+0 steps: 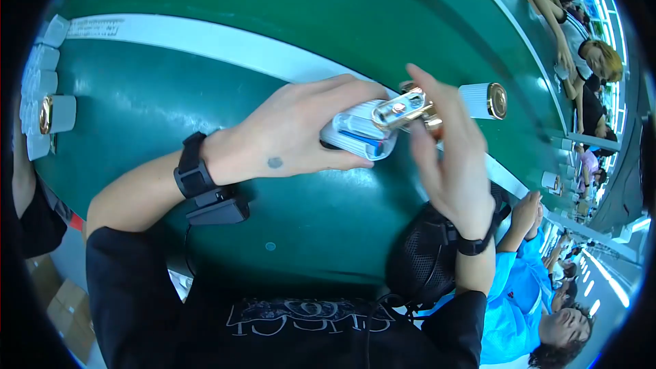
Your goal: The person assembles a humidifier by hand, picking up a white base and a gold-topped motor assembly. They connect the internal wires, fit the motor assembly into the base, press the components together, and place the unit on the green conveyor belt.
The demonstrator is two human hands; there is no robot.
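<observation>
Near the middle of the green table, my left hand [290, 130] is wrapped round a white ribbed cylindrical housing [350, 124]. The housing lies tilted, and something blue shows inside it. At its right end is a shiny gold-coloured fitting [402, 111] with a clear, elongated middle. My right hand [451, 160] has its thumb and fingers closed about this gold fitting, slightly blurred. Whether the fitting is joined to the housing cannot be made out. Just beyond my right hand lies another white ribbed cylinder [475, 100] with a gold end.
White cups or housings [42, 89] cluster at the left edge, beside a white cylinder with a gold rim [63, 114]. A white strip [205, 35] crosses the green table [171, 89]. A black mesh bag [420, 253] sits by my right forearm. A person in blue [512, 307] is at the right.
</observation>
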